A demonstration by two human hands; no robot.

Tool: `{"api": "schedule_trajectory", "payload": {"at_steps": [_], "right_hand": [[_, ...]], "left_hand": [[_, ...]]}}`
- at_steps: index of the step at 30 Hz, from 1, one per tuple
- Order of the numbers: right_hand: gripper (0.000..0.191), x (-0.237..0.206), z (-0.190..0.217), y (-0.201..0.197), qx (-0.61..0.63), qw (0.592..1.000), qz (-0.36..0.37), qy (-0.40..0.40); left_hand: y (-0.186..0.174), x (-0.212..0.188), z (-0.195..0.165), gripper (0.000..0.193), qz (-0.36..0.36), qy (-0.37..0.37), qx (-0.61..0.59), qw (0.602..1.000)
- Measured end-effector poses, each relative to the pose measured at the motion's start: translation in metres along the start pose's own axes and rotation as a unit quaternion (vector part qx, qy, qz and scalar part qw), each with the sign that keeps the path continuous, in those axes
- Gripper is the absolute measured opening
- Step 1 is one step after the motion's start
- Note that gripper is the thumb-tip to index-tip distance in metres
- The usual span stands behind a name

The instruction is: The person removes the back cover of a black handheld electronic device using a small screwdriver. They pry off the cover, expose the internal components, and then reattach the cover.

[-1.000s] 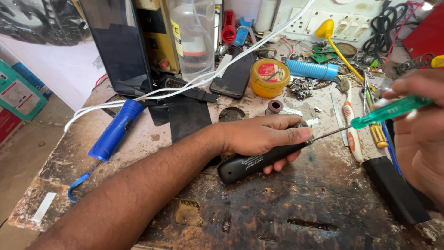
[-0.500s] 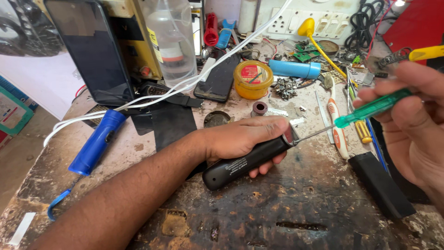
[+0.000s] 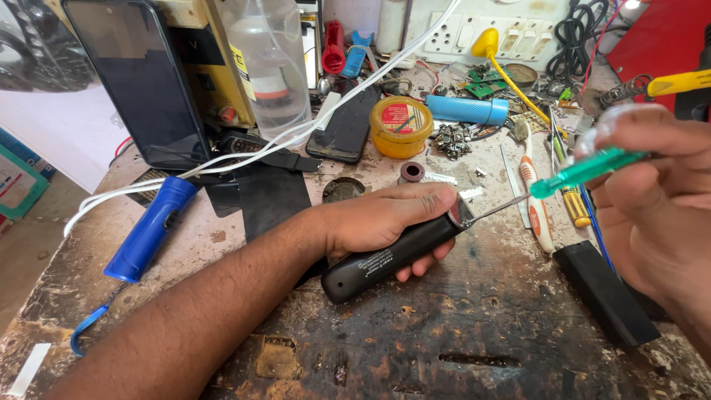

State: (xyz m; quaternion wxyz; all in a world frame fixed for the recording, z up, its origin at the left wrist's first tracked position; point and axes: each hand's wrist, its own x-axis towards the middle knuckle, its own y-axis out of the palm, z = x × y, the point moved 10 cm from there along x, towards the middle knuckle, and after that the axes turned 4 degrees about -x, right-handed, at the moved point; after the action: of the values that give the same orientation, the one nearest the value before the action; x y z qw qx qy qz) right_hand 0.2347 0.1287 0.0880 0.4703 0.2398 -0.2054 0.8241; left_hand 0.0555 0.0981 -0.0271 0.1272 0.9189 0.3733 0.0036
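Black handheld device [image 3: 385, 255] lying slantwise on the worn tabletop [image 3: 459, 348], pinned under the left hand [image 3: 385, 218], grip wrapping its upper half and hiding that part. Green-handled screwdriver [image 3: 589, 169] being pinched in the right hand [image 3: 652, 200], grip closing on the handle, metal tip touching the device's upper end beside the left fingertips. Right hand running off the frame edge, wrist unseen. Blue torch [image 3: 152, 230] lying well apart to the left, white cable [image 3: 244, 148] crossing above it.
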Motion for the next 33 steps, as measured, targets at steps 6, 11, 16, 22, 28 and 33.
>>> {"api": "schedule_trajectory", "payload": {"at_steps": [6,11,16,22,28,33], "right_hand": [[0.044,0.002,-0.001,0.005,-0.005,1.0,-0.01,0.025],[0.045,0.0,0.003,0.002,0.009,1.0,0.011,0.01],[0.042,-0.006,-0.004,0.0,-0.028,0.999,0.016,-0.007],[0.044,-0.002,-0.005,-0.003,-0.002,0.999,-0.023,0.022],[0.029,0.005,-0.007,-0.012,0.047,0.996,-0.059,0.04],[0.021,0.001,-0.016,0.0,-0.016,0.995,-0.011,0.098]], "left_hand": [[0.0,0.001,0.0,0.043,0.005,0.01,-0.001,1.0],[-0.001,0.003,0.001,0.044,-0.002,0.011,0.006,1.0],[-0.003,0.004,0.003,0.046,-0.006,0.003,0.008,1.0],[-0.001,0.004,0.001,0.044,0.0,0.009,0.009,1.0],[-0.004,0.001,0.002,0.042,-0.022,-0.008,0.001,1.0],[-0.004,0.0,0.005,0.039,-0.036,-0.021,-0.029,0.999]]}}
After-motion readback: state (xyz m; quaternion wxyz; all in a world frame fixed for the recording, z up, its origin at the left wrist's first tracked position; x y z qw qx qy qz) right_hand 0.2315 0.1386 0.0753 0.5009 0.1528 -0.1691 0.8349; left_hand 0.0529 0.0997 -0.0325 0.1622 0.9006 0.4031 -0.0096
